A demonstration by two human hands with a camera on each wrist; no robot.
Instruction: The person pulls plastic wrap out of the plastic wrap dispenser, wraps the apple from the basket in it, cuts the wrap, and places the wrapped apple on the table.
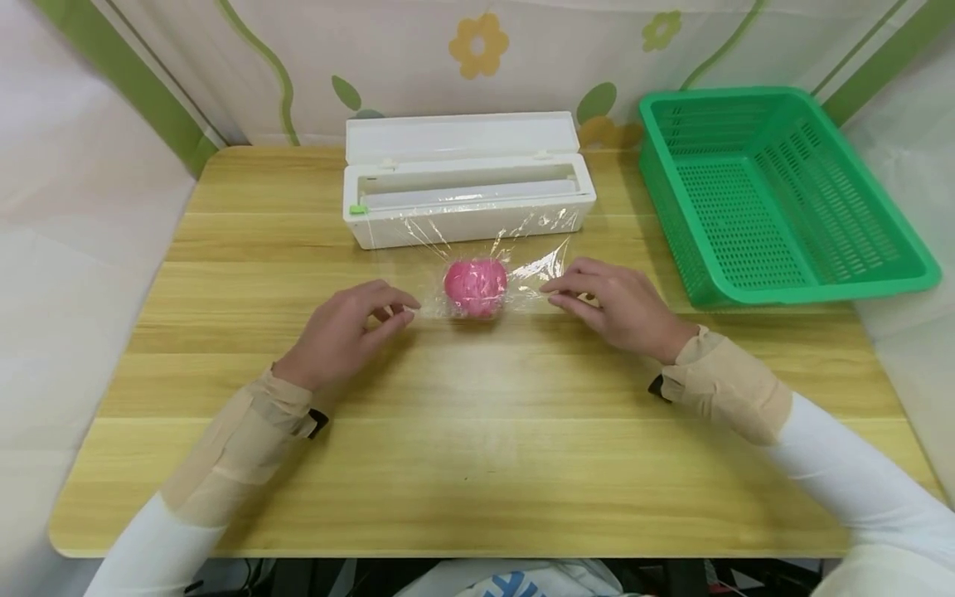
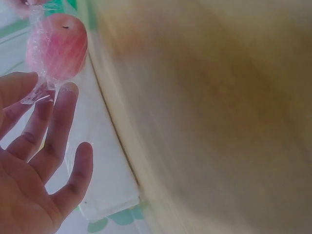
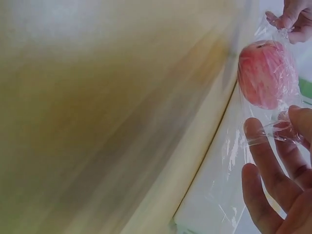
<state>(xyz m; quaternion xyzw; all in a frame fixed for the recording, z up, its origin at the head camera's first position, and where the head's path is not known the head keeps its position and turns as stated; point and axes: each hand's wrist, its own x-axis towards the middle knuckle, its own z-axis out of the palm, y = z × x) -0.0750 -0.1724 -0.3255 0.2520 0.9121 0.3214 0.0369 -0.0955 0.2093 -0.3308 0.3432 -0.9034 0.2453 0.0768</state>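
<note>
A pinkish-red apple (image 1: 475, 288) lies in clear cling film (image 1: 543, 267) in the middle of the head view. Film stretches back from it over the front of a white dispenser box (image 1: 477, 228) with a raised lid. To the apple's left, my left hand (image 1: 346, 332) pinches one gathered end of the film between thumb and fingers. On the opposite side my right hand (image 1: 615, 305) pinches the other end. Both wrist views show the wrapped apple (image 2: 58, 46) just beyond the fingertips, the film drawn tight around it (image 3: 268, 75). Neither hand touches the apple itself.
A green plastic basket (image 1: 828, 292) stands at the back right of the wooden table (image 1: 477, 464). Inside the dispenser box lies a white film roll (image 1: 470, 193), with a small green piece at the left corner. A flower-patterned curtain (image 1: 418, 66) hangs behind.
</note>
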